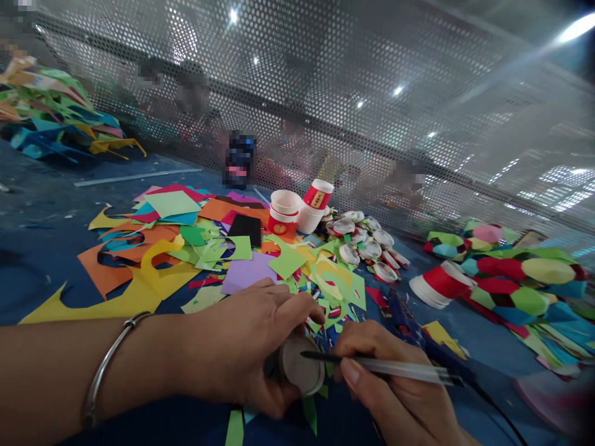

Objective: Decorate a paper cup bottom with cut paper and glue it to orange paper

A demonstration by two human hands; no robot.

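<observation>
My left hand (232, 341), a silver bangle on its wrist, is closed round the edge of an upturned paper cup bottom (297, 371), a round greyish disc with a raised rim. My right hand (395, 390) grips a pen (404, 367) with a black tip and a clear barrel. The pen's tip lies over the disc's face; whether it touches, I cannot tell. Beneath and beyond both hands are scraps of coloured paper (251, 272). A dark blue glue gun (406, 319) with a cord lies just past my right hand.
White and red paper cups (284, 214) stand stacked at the back, beside a pile of cut cup bottoms (360, 238). More nested cups (441, 285) lie on their side at right, near colourful paper pieces (515, 279). A perforated metal screen (297, 80) borders the blue table (37, 229).
</observation>
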